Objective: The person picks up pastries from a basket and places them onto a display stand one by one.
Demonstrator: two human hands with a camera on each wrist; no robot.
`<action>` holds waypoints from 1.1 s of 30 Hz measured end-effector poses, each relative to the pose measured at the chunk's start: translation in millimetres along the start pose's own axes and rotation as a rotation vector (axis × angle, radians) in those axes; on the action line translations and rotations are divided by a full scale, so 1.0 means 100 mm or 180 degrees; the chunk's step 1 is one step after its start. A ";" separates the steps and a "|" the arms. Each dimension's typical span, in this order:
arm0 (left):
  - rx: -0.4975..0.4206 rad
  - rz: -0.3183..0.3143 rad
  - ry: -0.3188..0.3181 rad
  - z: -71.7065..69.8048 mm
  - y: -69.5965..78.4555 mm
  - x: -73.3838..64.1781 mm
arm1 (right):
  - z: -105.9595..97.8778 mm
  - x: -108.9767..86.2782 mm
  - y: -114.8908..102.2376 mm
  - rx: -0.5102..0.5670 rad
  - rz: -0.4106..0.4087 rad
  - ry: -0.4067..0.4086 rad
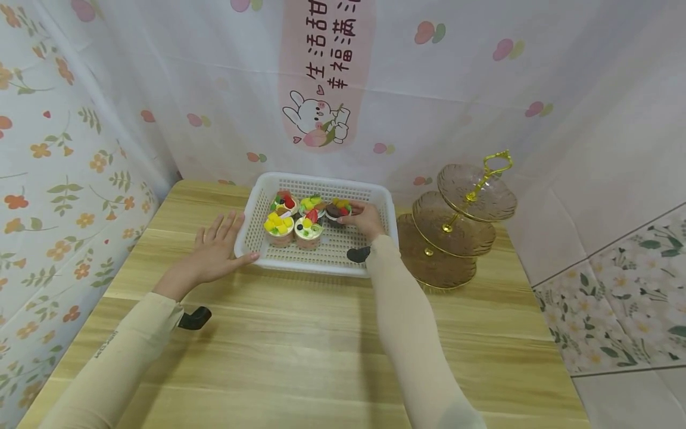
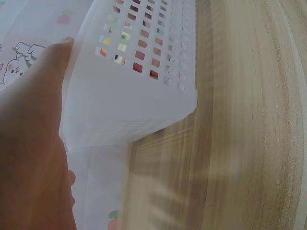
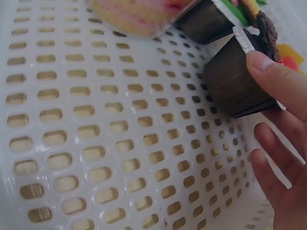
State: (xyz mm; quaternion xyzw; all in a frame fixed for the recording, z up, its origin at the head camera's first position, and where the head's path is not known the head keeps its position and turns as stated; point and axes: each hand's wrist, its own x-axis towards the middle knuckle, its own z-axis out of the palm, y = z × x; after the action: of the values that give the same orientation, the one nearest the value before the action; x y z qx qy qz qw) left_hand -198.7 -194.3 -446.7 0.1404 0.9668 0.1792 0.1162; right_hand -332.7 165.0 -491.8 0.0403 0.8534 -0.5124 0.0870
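Observation:
Inside a white perforated plastic basket (image 1: 316, 266), my right hand (image 1: 367, 221) pinches a toy-like chocolate cupcake (image 3: 229, 79) in a dark paper case, its thumb on the rim. Dark topping with yellow and red fruit pieces sits on this cupcake. My left hand (image 1: 217, 253) touches the basket's left end with fingers spread and straight. To the left of the held cupcake are several more fruit-topped desserts: a dark-cased cupcake (image 3: 204, 21) right beside it, and cups with pink-and-cream layers, such as the strawberry-topped cup (image 1: 308, 233).
A three-tier stand (image 1: 455, 229) of clear amber plates with gold rims and a gold handle stands right of the basket on the wooden table (image 1: 300, 345). A printed curtain (image 1: 214, 77) hangs behind the table, and a floral cloth (image 1: 64, 179) on the left.

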 end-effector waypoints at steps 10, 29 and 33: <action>0.0009 0.0023 0.0007 -0.03 0.02 -0.01 | -0.09 -0.10 -0.09 -0.0178 -0.0083 0.0044; 0.0211 0.0062 0.0095 -0.05 0.05 -0.01 | -0.19 -0.23 -0.31 -0.0434 -0.0244 0.0103; 0.0227 0.0058 0.0097 -0.05 0.05 -0.01 | -0.24 -0.24 -0.35 -0.0426 -0.0252 0.0134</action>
State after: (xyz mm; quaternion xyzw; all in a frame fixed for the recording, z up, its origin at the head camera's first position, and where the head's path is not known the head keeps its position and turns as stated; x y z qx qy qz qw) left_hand -197.6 -191.2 -440.2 0.1505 0.9729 0.1478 0.0947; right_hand -317.2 170.1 -445.8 0.0114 0.8883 -0.4563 0.0513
